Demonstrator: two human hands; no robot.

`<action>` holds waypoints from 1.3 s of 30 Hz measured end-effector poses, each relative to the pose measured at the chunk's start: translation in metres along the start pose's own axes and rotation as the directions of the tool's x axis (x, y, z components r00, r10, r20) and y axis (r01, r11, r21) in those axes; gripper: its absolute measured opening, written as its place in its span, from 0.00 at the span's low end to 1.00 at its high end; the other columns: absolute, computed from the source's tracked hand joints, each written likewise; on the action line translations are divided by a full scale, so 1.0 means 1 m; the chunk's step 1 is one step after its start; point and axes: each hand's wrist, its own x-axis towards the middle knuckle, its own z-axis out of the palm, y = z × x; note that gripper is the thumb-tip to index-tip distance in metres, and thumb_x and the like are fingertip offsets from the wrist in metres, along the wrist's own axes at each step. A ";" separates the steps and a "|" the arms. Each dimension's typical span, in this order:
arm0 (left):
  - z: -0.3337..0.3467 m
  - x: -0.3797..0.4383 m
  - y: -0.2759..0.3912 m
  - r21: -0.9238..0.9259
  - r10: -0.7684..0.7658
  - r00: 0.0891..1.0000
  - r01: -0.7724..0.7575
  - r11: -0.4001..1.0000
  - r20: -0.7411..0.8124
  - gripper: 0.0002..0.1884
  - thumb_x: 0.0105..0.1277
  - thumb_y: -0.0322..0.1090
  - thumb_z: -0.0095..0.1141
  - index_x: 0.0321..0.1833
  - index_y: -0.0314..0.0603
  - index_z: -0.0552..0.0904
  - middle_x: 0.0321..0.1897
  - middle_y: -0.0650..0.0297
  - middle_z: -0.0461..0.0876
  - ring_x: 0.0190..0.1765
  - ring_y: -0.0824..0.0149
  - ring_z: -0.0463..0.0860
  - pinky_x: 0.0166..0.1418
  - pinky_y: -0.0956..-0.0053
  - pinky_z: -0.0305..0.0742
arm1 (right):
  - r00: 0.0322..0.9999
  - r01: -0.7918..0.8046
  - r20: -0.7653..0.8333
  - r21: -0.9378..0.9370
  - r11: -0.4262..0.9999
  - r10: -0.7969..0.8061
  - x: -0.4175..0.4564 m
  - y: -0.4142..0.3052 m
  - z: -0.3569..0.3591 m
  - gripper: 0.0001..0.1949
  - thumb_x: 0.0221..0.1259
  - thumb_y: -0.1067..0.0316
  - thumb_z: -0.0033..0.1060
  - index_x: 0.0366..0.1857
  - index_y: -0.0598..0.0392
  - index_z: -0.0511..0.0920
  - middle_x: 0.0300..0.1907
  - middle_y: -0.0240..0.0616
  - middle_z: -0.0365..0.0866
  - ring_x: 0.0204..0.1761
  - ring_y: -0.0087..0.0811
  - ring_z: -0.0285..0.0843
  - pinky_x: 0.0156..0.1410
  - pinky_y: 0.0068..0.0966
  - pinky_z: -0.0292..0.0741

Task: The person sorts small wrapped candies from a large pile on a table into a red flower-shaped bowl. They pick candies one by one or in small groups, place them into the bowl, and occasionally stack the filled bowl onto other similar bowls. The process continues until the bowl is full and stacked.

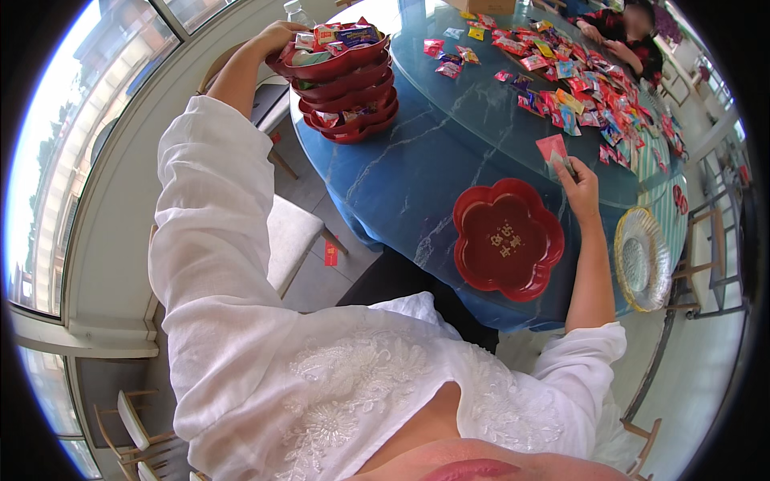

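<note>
My left hand (280, 37) is at the far left rim of the top tray in a stack of red flower-shaped trays (352, 72); its fingertips are partly hidden. Wrapped sweets and small packets (346, 39) fill that top tray, and more show between the lower layers. Between the thumb and fingers of my right hand (579, 183) is a flat pink and grey packet (552, 148), held above the table. Just left of that hand lies a single red flower-shaped tray (509, 228), its bare floor printed with gold characters.
A glass turntable (469, 114) bears a large heap of wrapped sweets (577, 90) on the blue marble-patterned table (385, 174). Gold-rimmed clear plates (642, 260) stand at the right edge. Behind the stack is a plastic bottle (296, 12). Another person (631, 42) sits across. A chair (295, 237) stands left.
</note>
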 end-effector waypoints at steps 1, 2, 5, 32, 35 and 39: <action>-0.001 -0.002 -0.003 -0.086 -0.027 0.999 0.028 0.996 0.018 0.22 0.68 0.24 0.54 0.65 0.39 0.82 0.50 0.55 0.87 0.42 0.69 0.88 0.47 0.73 0.86 | 1.000 -0.010 0.005 0.003 1.000 0.010 0.000 0.001 0.001 0.12 0.68 0.61 0.68 0.38 0.62 0.83 0.26 0.23 0.73 0.30 0.14 0.64 0.35 0.18 0.64; 0.002 -0.006 0.001 -0.098 -0.033 0.999 0.035 0.995 0.016 0.21 0.68 0.24 0.54 0.65 0.39 0.82 0.50 0.55 0.87 0.43 0.69 0.88 0.47 0.74 0.86 | 1.000 -0.021 0.008 -0.001 1.000 0.021 -0.001 0.001 -0.001 0.13 0.68 0.60 0.68 0.39 0.62 0.83 0.26 0.23 0.73 0.30 0.14 0.64 0.35 0.18 0.64; 0.004 -0.009 0.009 -0.107 -0.034 0.999 0.035 0.994 0.011 0.19 0.70 0.26 0.54 0.63 0.38 0.82 0.50 0.57 0.87 0.43 0.69 0.88 0.48 0.74 0.86 | 1.000 -0.021 -0.010 -0.004 1.000 0.021 -0.003 -0.003 -0.001 0.13 0.68 0.60 0.68 0.39 0.62 0.84 0.27 0.23 0.74 0.31 0.14 0.65 0.36 0.17 0.64; 0.018 -0.009 0.032 -0.086 -0.026 0.997 0.032 0.996 0.072 0.20 0.76 0.43 0.55 0.65 0.43 0.82 0.52 0.61 0.87 0.44 0.74 0.88 0.47 0.77 0.85 | 1.000 -0.007 -0.012 0.003 1.000 0.007 -0.001 0.001 0.000 0.13 0.68 0.60 0.68 0.38 0.62 0.83 0.26 0.24 0.73 0.31 0.14 0.65 0.36 0.18 0.64; 0.015 -0.009 0.032 -0.025 0.021 0.998 -0.020 0.999 0.055 0.20 0.77 0.42 0.53 0.66 0.43 0.81 0.55 0.60 0.86 0.47 0.73 0.87 0.52 0.77 0.84 | 1.000 -0.006 -0.012 0.006 1.000 0.006 -0.001 0.000 0.000 0.13 0.68 0.60 0.68 0.37 0.62 0.83 0.26 0.24 0.73 0.31 0.14 0.65 0.36 0.18 0.64; 0.010 -0.006 0.026 -0.004 0.073 0.994 -0.072 0.997 0.081 0.22 0.78 0.49 0.51 0.66 0.42 0.81 0.57 0.59 0.85 0.51 0.71 0.86 0.57 0.78 0.81 | 1.000 -0.007 -0.010 0.000 1.000 0.007 -0.001 -0.001 -0.001 0.13 0.68 0.60 0.68 0.37 0.62 0.83 0.26 0.24 0.73 0.31 0.14 0.65 0.36 0.18 0.64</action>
